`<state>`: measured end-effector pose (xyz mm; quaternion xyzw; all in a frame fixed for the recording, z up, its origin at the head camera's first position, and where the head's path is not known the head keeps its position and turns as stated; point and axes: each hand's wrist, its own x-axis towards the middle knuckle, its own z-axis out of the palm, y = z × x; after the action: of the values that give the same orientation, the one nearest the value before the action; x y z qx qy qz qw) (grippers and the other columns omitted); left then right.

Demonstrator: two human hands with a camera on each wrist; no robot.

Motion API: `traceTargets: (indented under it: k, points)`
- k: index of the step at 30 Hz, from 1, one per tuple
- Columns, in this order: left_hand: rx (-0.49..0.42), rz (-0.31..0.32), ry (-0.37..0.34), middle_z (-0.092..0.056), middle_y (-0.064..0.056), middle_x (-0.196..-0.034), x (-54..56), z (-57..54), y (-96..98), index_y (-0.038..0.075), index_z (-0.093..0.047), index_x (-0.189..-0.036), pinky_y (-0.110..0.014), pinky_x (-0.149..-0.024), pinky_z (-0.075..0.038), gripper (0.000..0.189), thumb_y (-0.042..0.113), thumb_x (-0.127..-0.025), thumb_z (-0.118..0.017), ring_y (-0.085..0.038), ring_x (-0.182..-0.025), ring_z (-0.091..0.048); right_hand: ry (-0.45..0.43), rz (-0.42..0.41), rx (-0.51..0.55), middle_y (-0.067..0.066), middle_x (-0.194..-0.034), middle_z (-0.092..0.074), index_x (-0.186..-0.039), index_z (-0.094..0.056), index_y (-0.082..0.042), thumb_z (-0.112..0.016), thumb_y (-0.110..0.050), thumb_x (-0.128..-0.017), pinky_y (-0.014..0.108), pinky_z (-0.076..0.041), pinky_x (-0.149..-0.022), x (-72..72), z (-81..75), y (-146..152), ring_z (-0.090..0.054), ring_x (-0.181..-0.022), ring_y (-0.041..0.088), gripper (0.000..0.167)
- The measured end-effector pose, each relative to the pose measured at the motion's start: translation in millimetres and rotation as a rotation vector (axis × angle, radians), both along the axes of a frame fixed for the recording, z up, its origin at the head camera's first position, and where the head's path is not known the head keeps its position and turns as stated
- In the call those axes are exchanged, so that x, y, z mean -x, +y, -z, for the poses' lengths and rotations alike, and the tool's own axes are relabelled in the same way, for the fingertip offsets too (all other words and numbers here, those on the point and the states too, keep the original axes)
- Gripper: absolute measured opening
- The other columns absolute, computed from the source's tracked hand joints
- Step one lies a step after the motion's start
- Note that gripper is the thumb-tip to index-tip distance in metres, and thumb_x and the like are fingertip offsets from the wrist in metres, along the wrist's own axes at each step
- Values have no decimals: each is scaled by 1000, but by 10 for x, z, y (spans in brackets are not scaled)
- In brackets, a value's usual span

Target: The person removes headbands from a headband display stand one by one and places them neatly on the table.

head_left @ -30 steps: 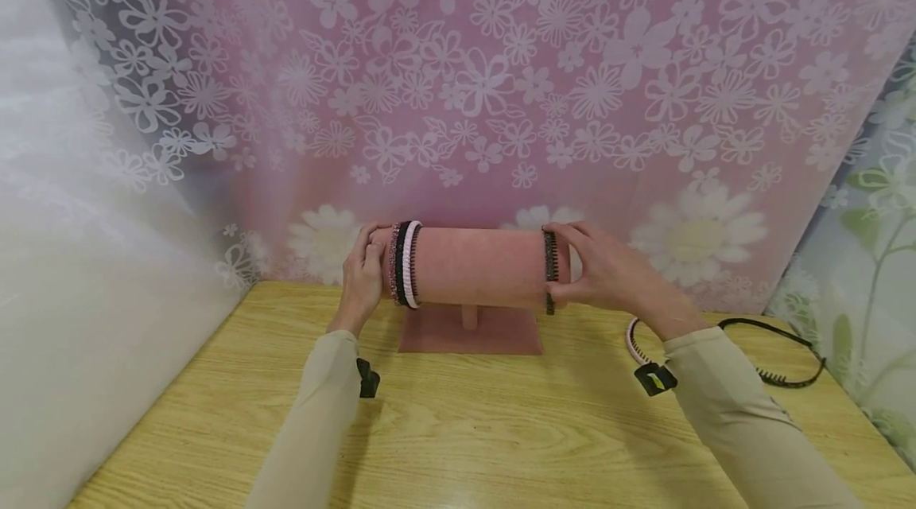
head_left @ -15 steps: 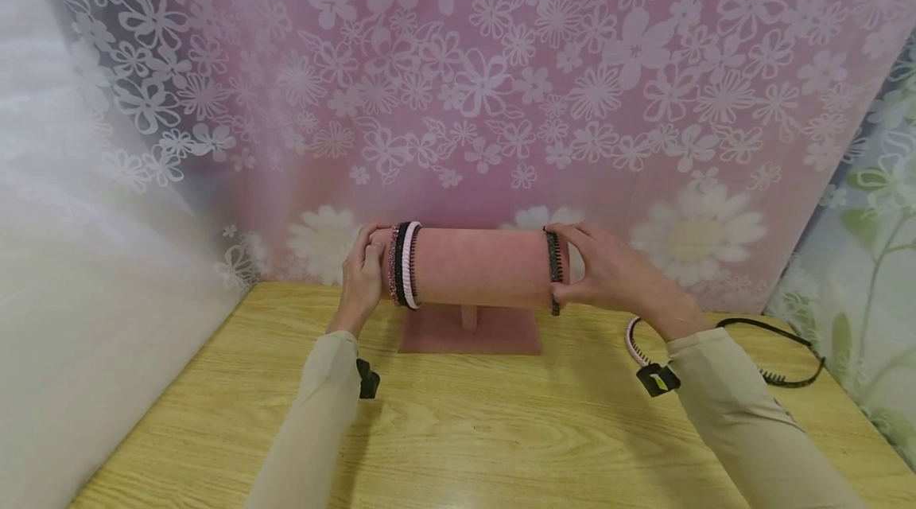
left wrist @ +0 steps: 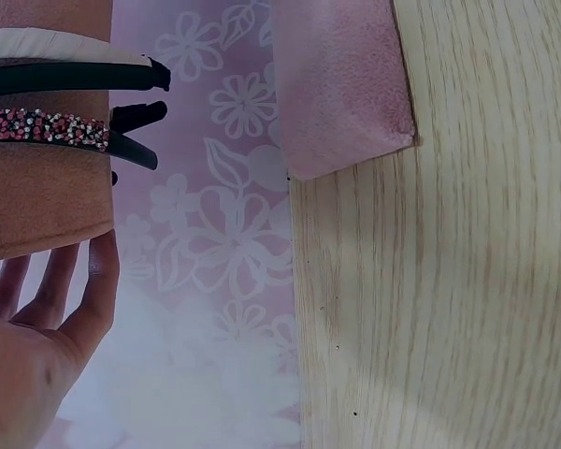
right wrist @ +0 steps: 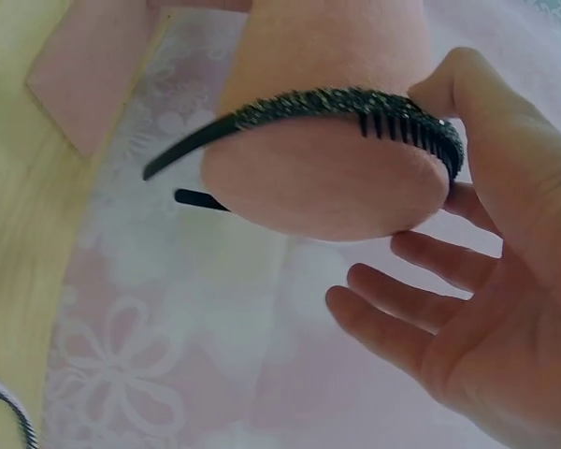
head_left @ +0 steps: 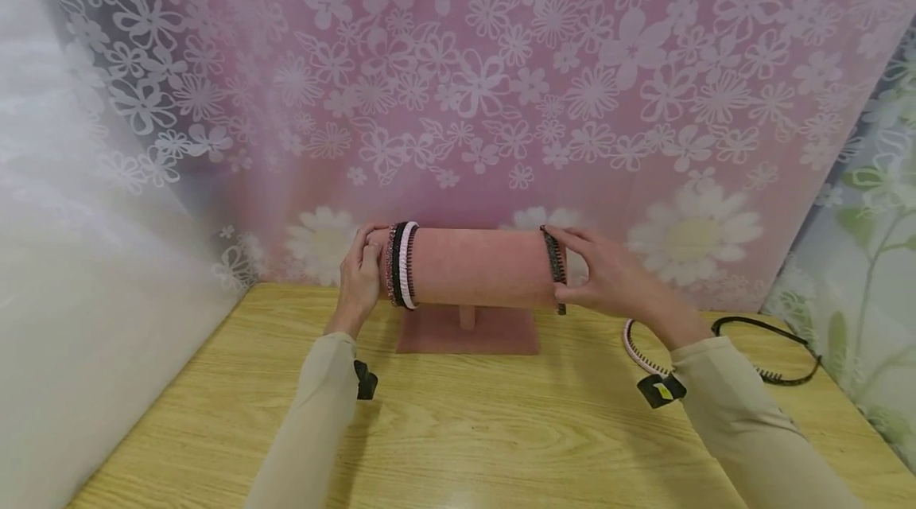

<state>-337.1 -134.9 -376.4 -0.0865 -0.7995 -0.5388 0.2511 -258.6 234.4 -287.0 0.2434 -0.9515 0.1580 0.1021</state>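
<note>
A pink padded roll on a stand (head_left: pixel 475 266) faces me, its round bar lying level. On its right end my right hand (head_left: pixel 619 274) pinches a dark glittery headband (right wrist: pixel 332 101) with comb teeth, thumb on the near side and fingers over the top. That headband sits slanted, its lower end farther right; in the right wrist view its two tips stick out past the roll. My left hand (head_left: pixel 359 278) holds the roll's left end with bent fingers. Close beside it sit a beaded pink headband (left wrist: pixel 47 128), a black headband (left wrist: pixel 70 79) and a white headband (head_left: pixel 406 266).
On the wooden table (head_left: pixel 458 429), right of the stand, lie a pink toothed headband (head_left: pixel 633 350) and a black headband (head_left: pixel 805 340), partly behind the right forearm. The stand's flat pink base (head_left: pixel 501 332) rests near the table's back edge. A flowered curtain (head_left: pixel 458 95) hangs right behind.
The glittery headband's lower end has shifted right along the roll, so it now slants. My right thumb moved with it. The left hand keeps its place on the roll.
</note>
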Motion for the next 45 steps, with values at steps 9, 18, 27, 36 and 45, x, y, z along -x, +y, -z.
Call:
traceTargets:
  k: [9,18,27,36,45]
  points:
    - [5,-1,-1,-61,-9,-140,2,-11,-15,25,-58,-138,-54,-106,-45,39,33,-106,-36,-33,-124,-59,174,-27,187,21,-130,-64,-154,-46,-9,-78,-17,-88,44,-60,-77,-75,294,10,-68,-102,32,74]
    - [-6,21,-9,-61,-8,-141,-18,4,-3,24,-57,-139,-53,-103,-46,41,37,-107,-35,-32,-120,-61,183,-22,389,18,-112,-70,-149,-49,-7,-79,-7,-86,41,-63,-73,-210,538,-17,-74,-92,31,70]
    - [-8,22,-11,-61,-8,-141,-18,-4,-14,27,-57,-139,-53,-106,-45,39,36,-108,-35,-31,-124,-59,262,-6,471,13,-95,-75,-135,-60,-5,-76,2,-86,34,-63,-68,-269,621,-23,-75,-81,25,52]
    - [-11,19,-12,-60,-8,-143,-20,-15,-15,24,-56,-141,-54,-108,-44,41,36,-107,-37,-32,-125,-59,286,-17,532,15,-99,-75,-131,-64,-2,-77,7,-84,12,-56,-73,-282,644,-9,-74,-84,26,49]
    - [-6,17,-18,-62,-7,-141,-27,-11,-22,27,-57,-139,-53,-105,-46,39,35,-106,-37,-31,-121,-61,310,-31,576,13,-103,-75,-123,-71,-7,-77,7,-85,9,-55,-74,-298,656,32,-74,-86,15,41]
